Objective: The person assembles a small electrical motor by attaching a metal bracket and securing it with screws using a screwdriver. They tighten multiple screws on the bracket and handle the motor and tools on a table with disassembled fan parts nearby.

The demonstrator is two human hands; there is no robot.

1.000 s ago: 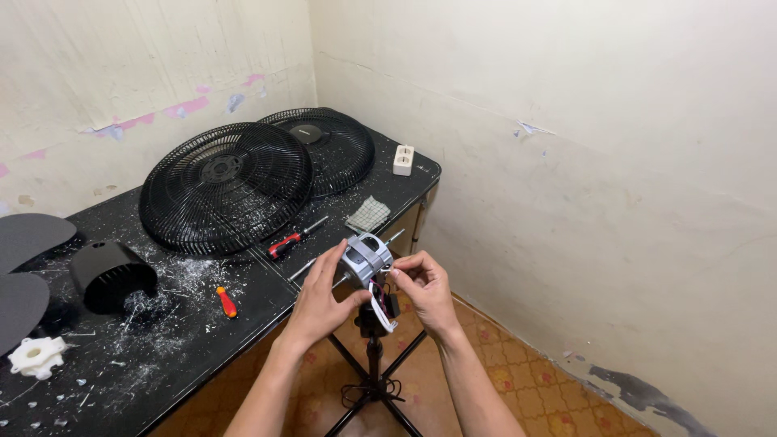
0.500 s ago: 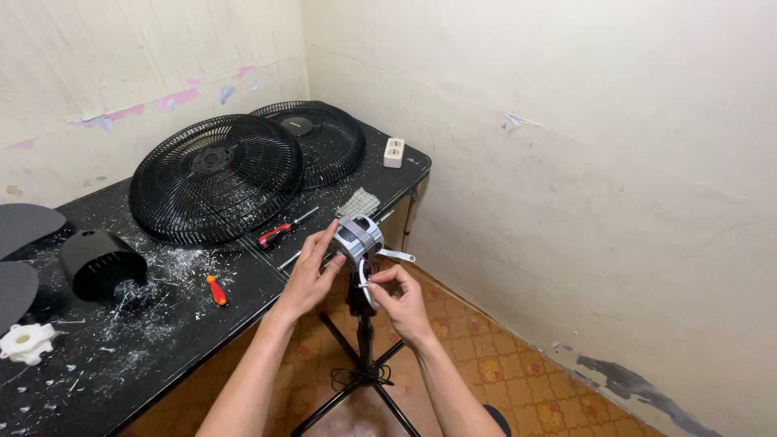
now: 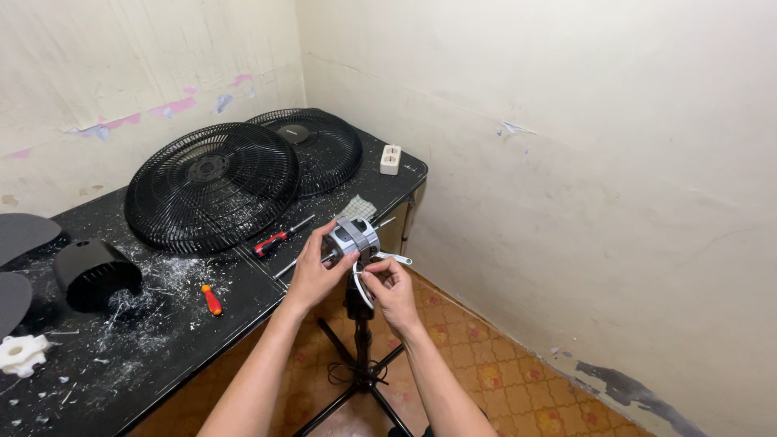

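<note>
A small grey fan motor (image 3: 354,236) sits on top of a black stand (image 3: 360,340) beside the black table (image 3: 243,299). My left hand (image 3: 317,269) grips the motor's left side and underside. Just below the motor, my right hand (image 3: 391,285) pinches a white wire (image 3: 359,290) that hangs from it. A second white lead (image 3: 398,258) sticks out to the right above my right hand.
Two black fan grilles (image 3: 212,184) (image 3: 317,147) lie on the table. Near them are a red-handled screwdriver (image 3: 275,240), a small orange screwdriver (image 3: 211,299), a black motor cover (image 3: 93,273), grey fan blades (image 3: 20,235), a white plastic part (image 3: 19,354) and a white socket block (image 3: 390,159). White shavings litter the tabletop.
Both hands stay on the motor. My right hand has shifted lower onto the white wire, and the view has tilted slightly.
</note>
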